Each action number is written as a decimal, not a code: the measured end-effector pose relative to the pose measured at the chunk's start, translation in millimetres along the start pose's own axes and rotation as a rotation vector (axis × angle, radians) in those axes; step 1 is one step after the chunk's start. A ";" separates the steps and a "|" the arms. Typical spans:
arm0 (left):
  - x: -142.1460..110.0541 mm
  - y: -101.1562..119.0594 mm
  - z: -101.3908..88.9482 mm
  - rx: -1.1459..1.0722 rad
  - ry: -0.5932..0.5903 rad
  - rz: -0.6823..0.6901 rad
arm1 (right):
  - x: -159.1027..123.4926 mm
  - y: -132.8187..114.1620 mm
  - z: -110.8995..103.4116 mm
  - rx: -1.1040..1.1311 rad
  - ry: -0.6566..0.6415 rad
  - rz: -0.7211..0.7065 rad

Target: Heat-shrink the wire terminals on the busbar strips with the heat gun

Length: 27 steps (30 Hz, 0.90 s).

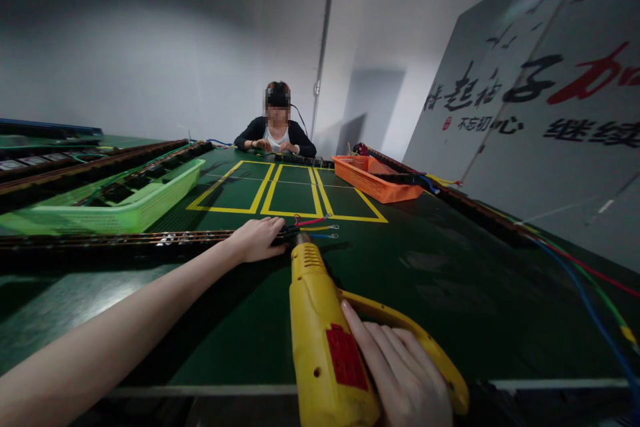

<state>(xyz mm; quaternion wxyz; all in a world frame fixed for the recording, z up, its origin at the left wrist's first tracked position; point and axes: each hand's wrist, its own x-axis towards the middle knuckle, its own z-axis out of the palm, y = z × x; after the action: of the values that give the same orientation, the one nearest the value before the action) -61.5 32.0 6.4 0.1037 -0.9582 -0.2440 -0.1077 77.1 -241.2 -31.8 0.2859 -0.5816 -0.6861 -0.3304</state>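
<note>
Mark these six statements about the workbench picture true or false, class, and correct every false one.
1. The right hand holds a yellow heat gun. True.
2. The left hand is also on the heat gun. False: it is on the end of a long dark bar.
3. Red, yellow and blue leads with metal lugs lie near the nozzle. True.
4. The green basket stands right of the orange basket in the picture. False: it stands left of it.
5. Another person is at the far side of the green table. True.
6. The yellow tape on the table forms circles. False: it forms straight-sided outlines.
</note>
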 end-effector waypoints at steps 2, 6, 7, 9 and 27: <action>-0.4 -0.2 0.2 0.003 0.003 0.006 | 1.9 6.7 -4.6 -0.002 -0.037 -0.042; -1.2 -0.9 0.7 0.013 0.021 0.022 | 0.8 24.9 -16.8 -0.032 -0.068 -0.083; -1.4 -1.2 1.0 0.016 0.025 0.025 | -0.7 29.4 -19.4 -0.042 -0.061 -0.089; -1.5 -1.9 1.8 0.022 0.031 0.028 | -4.2 37.1 -23.5 -0.063 -0.048 -0.104; -1.5 -1.7 -0.4 -0.072 -0.029 -0.062 | -4.8 28.6 -21.2 -0.181 0.004 -0.095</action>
<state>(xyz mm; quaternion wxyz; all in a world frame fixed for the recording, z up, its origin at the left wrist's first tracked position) -63.6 32.7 6.6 0.0621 -0.9547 -0.2711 -0.1055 106.3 -257.8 -19.0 0.2176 -0.5712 -0.6799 -0.4052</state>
